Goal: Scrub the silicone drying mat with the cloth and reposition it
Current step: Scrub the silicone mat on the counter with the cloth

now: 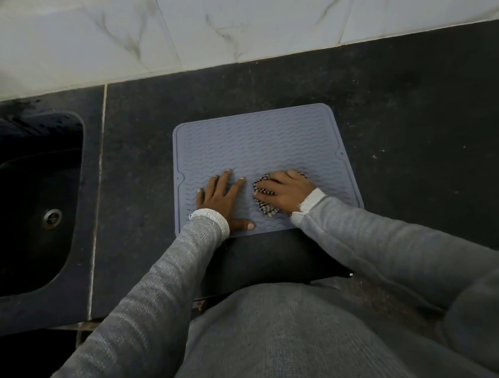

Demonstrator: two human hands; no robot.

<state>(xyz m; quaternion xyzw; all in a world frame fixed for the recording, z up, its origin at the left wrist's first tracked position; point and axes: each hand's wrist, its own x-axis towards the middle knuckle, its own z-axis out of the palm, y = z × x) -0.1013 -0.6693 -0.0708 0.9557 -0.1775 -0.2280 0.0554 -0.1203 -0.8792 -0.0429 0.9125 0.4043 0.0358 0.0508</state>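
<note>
A grey-blue silicone drying mat (257, 142) with wavy ridges lies flat on the dark countertop, in the middle of the view. My left hand (223, 198) rests flat on its near left part, fingers spread, holding nothing. My right hand (285, 191) presses a bunched black-and-white checked cloth (264, 194) onto the mat's near right part; the cloth shows at the hand's left side and under the fingers. Most of the cloth is hidden beneath the palm.
A dark sink (34, 204) with a metal drain (52, 217) is set into the counter at the left. A white marble-look tiled wall (207, 27) runs along the back. The dark countertop (412, 139) stretches to the right. The counter's front edge lies just below the mat.
</note>
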